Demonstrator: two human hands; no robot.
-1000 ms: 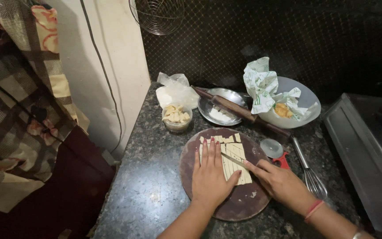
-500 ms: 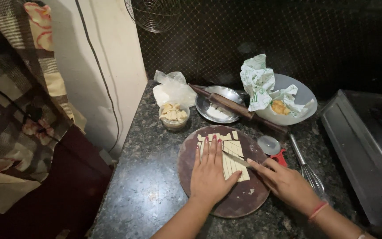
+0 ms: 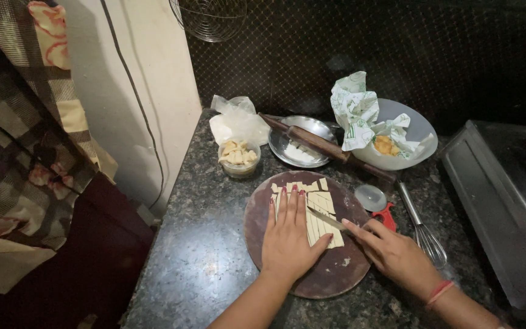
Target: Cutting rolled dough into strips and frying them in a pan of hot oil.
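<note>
Seen from above: dark speckled counter (image 3: pixel 208 244), round brown board (image 3: pixel 330 277) near its front edge. On the board, pale flat dough (image 3: pixel 319 210), scored into narrow strips.

Left hand (image 3: pixel 287 240) laid flat, fingers straight and together, palm down on the dough's left part; gripping nothing, probably pressing the sheet so it would not slide under the blade. Red-painted nails pointed toward the counter's back edge.

Right hand (image 3: pixel 397 256) curled around a knife (image 3: pixel 327 219), forefinger stretched along its back, likely to steer the cut. Blade angled across the strips, tip just beside the left thumb. Handle hidden in the fist. Red band at that wrist.

Just off the board's right rim, small round lid (image 3: pixel 371 198), touching a red tool (image 3: pixel 386 216) partly hidden by the right hand. Beside these, wire whisk (image 3: pixel 424 234), loops toward the front edge.

Behind the board: clear tub (image 3: pixel 238 159) of cut dough pieces, close enough for dropping in finished bits. Behind it, crumpled plastic bag (image 3: pixel 237 122) at the back left corner. Steel plate (image 3: pixel 302 143) with white flour, rolling pin (image 3: pixel 330 149) resting across its rim and running toward the right. Grey bowl (image 3: pixel 412 131) holding crumpled paper (image 3: pixel 360 109) and something orange, unclear what.

At the right edge, metal tray (image 3: pixel 494 201). To the left of the counter, cream wall with a dark cable, checked cloth (image 3: pixel 19 146) hanging.
</note>
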